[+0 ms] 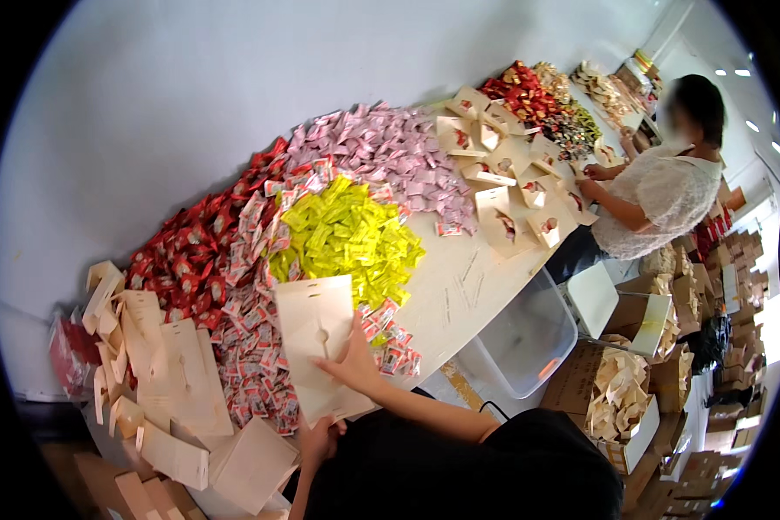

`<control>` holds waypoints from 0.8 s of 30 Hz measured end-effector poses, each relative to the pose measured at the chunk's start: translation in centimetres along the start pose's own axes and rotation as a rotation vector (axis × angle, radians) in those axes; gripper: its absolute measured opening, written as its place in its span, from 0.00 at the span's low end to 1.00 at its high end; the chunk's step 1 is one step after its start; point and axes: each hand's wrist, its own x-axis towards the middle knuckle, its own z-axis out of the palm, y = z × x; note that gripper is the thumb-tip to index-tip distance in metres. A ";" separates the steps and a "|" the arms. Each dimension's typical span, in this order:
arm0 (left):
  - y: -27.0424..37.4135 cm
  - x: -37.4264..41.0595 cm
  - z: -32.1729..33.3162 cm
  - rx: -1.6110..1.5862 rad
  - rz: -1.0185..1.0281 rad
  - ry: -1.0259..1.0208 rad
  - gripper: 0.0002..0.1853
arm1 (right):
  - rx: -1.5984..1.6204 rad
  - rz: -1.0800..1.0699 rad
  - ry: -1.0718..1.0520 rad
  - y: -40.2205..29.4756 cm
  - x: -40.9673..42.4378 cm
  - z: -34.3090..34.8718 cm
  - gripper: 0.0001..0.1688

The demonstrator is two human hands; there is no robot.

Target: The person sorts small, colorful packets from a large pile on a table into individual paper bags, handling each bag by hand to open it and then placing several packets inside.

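Note:
A flat cream cardboard box blank [307, 325] with a keyhole-shaped cutout lies between my two hands, over the near edge of the packet heaps. My right hand [353, 364] grips its right side, the thumb on its face. My left hand [322, 439] holds its lower edge near my body. Just beyond it rises a heap of yellow wrapped packets [351, 234]. Small red-and-white packets [253, 364] lie to its left. Farther back are red packets [188, 253] and pink packets [390, 149]. More cream blanks [185, 377] are stacked at the left.
A co-worker [656, 175] stands farther along the table [442, 279], near open cream boxes [497, 221] with packets inside. A clear plastic bin [526, 338] stands beside the table's edge. Cartons [624, 403] holding cream pieces are on the right, and brown cardboard [136, 494] is at the lower left.

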 end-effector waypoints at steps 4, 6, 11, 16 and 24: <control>0.0 0.0 0.7 -0.023 -0.055 -0.031 0.20 | -0.154 -0.023 0.139 0.3 -0.6 0.4 0.59; 0.9 -0.5 1.6 -0.240 -0.032 -0.065 0.21 | -0.141 -0.023 0.161 0.6 -0.5 0.3 0.59; 1.8 -0.8 2.6 -0.087 0.067 0.143 0.17 | -0.040 -0.026 0.095 0.1 -0.5 0.7 0.56; 1.0 1.1 -0.4 0.433 0.357 0.313 0.18 | -0.070 -0.143 -0.071 0.0 -1.1 0.0 0.53; 4.5 1.2 2.7 0.891 0.555 0.245 0.49 | -0.318 -0.217 -0.290 1.2 -3.2 -0.4 0.45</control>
